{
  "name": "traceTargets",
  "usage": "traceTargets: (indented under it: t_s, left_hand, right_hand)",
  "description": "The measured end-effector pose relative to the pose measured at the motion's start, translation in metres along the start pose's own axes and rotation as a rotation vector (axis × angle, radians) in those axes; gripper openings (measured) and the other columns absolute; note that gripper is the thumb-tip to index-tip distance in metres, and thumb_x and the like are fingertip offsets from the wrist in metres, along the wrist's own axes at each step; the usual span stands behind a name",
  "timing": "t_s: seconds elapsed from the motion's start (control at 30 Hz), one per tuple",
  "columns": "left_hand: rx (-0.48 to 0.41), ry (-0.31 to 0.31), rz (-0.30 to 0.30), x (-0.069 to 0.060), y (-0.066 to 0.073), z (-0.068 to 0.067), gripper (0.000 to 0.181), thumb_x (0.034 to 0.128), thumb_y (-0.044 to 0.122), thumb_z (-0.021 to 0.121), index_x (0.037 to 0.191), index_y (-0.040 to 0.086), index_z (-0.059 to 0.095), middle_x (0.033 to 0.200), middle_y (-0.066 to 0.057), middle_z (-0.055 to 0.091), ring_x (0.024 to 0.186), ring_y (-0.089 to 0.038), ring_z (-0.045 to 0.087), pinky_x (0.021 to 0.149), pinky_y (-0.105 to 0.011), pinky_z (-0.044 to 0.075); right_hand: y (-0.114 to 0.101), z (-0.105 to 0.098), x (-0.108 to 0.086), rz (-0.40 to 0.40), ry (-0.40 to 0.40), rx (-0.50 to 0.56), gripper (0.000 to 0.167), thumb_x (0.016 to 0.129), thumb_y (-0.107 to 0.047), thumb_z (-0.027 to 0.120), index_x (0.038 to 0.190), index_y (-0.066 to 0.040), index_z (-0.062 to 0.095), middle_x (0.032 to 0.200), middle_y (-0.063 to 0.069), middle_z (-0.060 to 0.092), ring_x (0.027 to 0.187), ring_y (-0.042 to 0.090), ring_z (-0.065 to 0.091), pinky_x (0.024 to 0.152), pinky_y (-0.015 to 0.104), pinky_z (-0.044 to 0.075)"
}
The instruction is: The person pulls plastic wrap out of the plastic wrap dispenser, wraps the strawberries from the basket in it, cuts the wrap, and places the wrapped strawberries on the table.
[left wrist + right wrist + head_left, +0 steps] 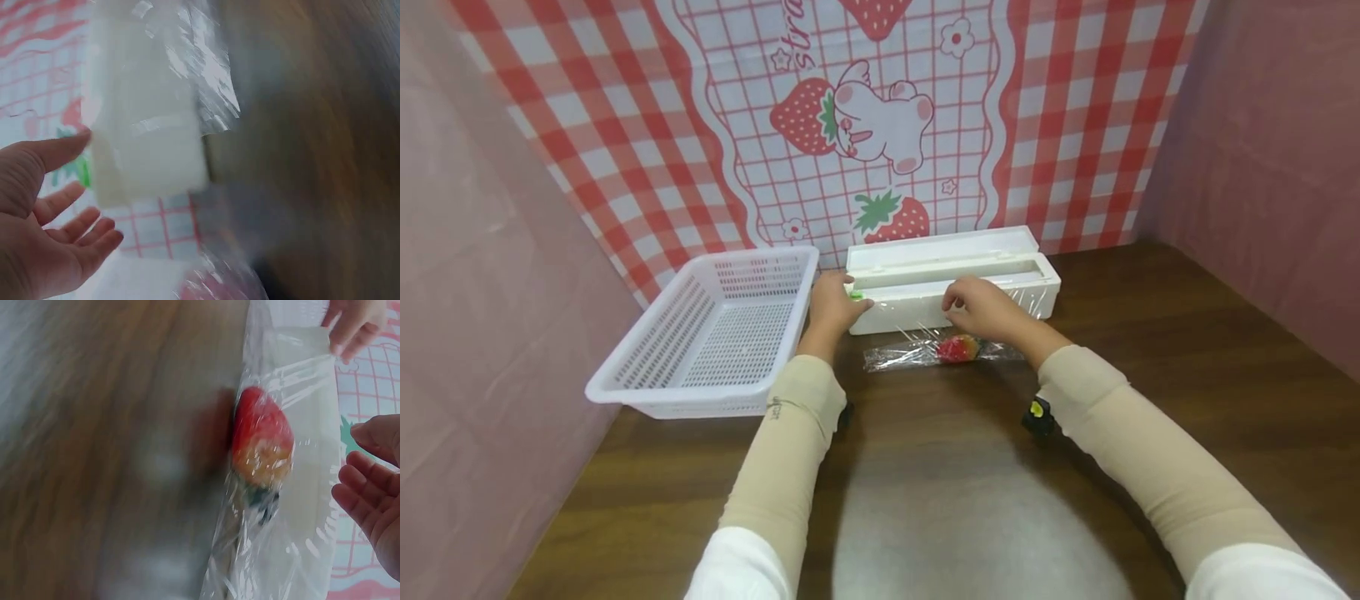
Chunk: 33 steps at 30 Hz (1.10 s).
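A long white film dispenser box with its lid raised lies on the table, and clear film hangs over its front. My left hand is at the box's left end, beside a small bright green piece; the left wrist view shows its fingers loosely spread. My right hand hovers over the front middle of the box, thumb and fingers apart in the right wrist view. In front of the box lies a red and yellow flower-like head on a stem, in clear plastic.
To the left stands a white perforated plastic basket, close to my left forearm. The brown wooden table spreads out in front and to the right. Behind the box hangs a red checked strawberry cloth; pink cloth covers the right side.
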<state>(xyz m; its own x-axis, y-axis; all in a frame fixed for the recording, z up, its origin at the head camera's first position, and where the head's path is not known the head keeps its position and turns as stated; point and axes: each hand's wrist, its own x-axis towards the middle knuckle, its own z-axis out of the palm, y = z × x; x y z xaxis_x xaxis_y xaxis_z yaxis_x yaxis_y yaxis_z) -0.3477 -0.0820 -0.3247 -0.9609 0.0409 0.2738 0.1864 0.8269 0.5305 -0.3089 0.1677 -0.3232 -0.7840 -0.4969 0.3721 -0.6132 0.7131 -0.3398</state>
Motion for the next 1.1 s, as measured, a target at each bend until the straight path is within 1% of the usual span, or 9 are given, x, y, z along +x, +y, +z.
traceTargets:
  t_s: [0.07, 0.2, 0.37, 0.5, 0.6, 0.73, 0.83, 1.0, 1.1]
  left_hand:
    - [-0.037, -0.016, -0.028, 0.002, -0.004, 0.003, 0.053, 0.0811, 0.030, 0.080, 0.123, 0.002, 0.064, 0.127, -0.018, 0.061, 0.121, -0.034, 0.053, 0.106, -0.039, 0.039]
    - [-0.095, -0.035, -0.053, 0.003, -0.007, 0.006, 0.048, 0.0805, 0.031, 0.081, 0.118, 0.004, 0.068, 0.124, -0.017, 0.063, 0.118, -0.033, 0.056, 0.104, -0.038, 0.042]
    - [-0.070, -0.029, -0.044, 0.005, -0.009, 0.008, 0.050, 0.0777, 0.035, 0.083, 0.116, 0.005, 0.070, 0.120, -0.017, 0.065, 0.115, -0.033, 0.057, 0.103, -0.037, 0.042]
    - [-0.024, 0.000, -0.025, 0.005, -0.012, 0.007, 0.052, 0.0752, 0.036, 0.084, 0.114, 0.005, 0.071, 0.116, -0.017, 0.066, 0.113, -0.034, 0.058, 0.101, -0.038, 0.043]
    - [-0.031, 0.028, -0.022, 0.004, -0.016, 0.006, 0.051, 0.0738, 0.032, 0.086, 0.113, 0.003, 0.071, 0.113, -0.017, 0.068, 0.109, -0.034, 0.059, 0.097, -0.039, 0.045]
    - [-0.032, 0.063, -0.009, 0.005, -0.021, 0.004, 0.045, 0.0723, 0.029, 0.086, 0.107, 0.004, 0.074, 0.105, -0.015, 0.071, 0.101, -0.034, 0.061, 0.093, -0.038, 0.047]
    - [0.003, 0.082, 0.012, 0.007, -0.023, 0.004, 0.039, 0.0721, 0.029, 0.086, 0.102, 0.006, 0.076, 0.101, -0.014, 0.072, 0.099, -0.036, 0.063, 0.093, -0.038, 0.047]
    - [0.024, 0.077, 0.028, 0.007, -0.023, 0.005, 0.036, 0.0720, 0.028, 0.086, 0.100, 0.009, 0.077, 0.100, -0.015, 0.072, 0.098, -0.037, 0.064, 0.094, -0.038, 0.047]
    - [0.027, 0.077, 0.040, 0.007, -0.023, 0.006, 0.033, 0.0716, 0.028, 0.086, 0.098, 0.009, 0.077, 0.098, -0.015, 0.073, 0.096, -0.036, 0.064, 0.092, -0.038, 0.048]
  right_hand:
    - [-0.003, 0.001, 0.004, -0.010, 0.004, 0.007, 0.008, 0.080, 0.000, 0.068, 0.088, 0.001, 0.066, 0.090, 0.015, 0.064, 0.088, 0.032, 0.062, 0.082, 0.045, 0.051]
    - [-0.012, 0.003, 0.013, -0.026, 0.004, 0.009, 0.009, 0.080, -0.001, 0.069, 0.089, 0.001, 0.066, 0.091, 0.016, 0.064, 0.089, 0.032, 0.062, 0.083, 0.044, 0.052]
    - [-0.026, 0.011, 0.033, -0.042, -0.002, 0.015, 0.014, 0.084, -0.002, 0.069, 0.096, 0.003, 0.067, 0.095, 0.017, 0.064, 0.091, 0.032, 0.062, 0.085, 0.042, 0.051]
    - [-0.040, 0.021, 0.058, -0.030, -0.015, 0.016, 0.020, 0.088, -0.005, 0.067, 0.106, 0.004, 0.068, 0.102, 0.017, 0.065, 0.096, 0.030, 0.062, 0.089, 0.040, 0.050]
    - [-0.051, 0.031, 0.080, -0.016, -0.028, 0.006, 0.020, 0.090, -0.005, 0.065, 0.108, 0.004, 0.069, 0.104, 0.017, 0.066, 0.098, 0.029, 0.062, 0.091, 0.038, 0.049]
    - [-0.063, 0.044, 0.105, 0.009, -0.052, -0.019, 0.019, 0.088, 0.000, 0.062, 0.105, 0.002, 0.072, 0.102, 0.015, 0.069, 0.098, 0.028, 0.063, 0.092, 0.036, 0.049]
    - [-0.067, 0.052, 0.117, 0.012, -0.075, -0.050, 0.019, 0.085, 0.003, 0.062, 0.101, 0.000, 0.074, 0.100, 0.012, 0.071, 0.099, 0.028, 0.064, 0.093, 0.036, 0.048]
    - [-0.070, 0.058, 0.122, 0.034, -0.084, -0.099, 0.016, 0.082, 0.006, 0.061, 0.089, -0.001, 0.074, 0.090, 0.009, 0.072, 0.089, 0.027, 0.065, 0.086, 0.037, 0.050]
    - [-0.070, 0.059, 0.120, 0.048, -0.075, -0.118, 0.009, 0.079, 0.003, 0.065, 0.081, -0.003, 0.071, 0.080, 0.007, 0.068, 0.079, 0.025, 0.061, 0.079, 0.038, 0.050]
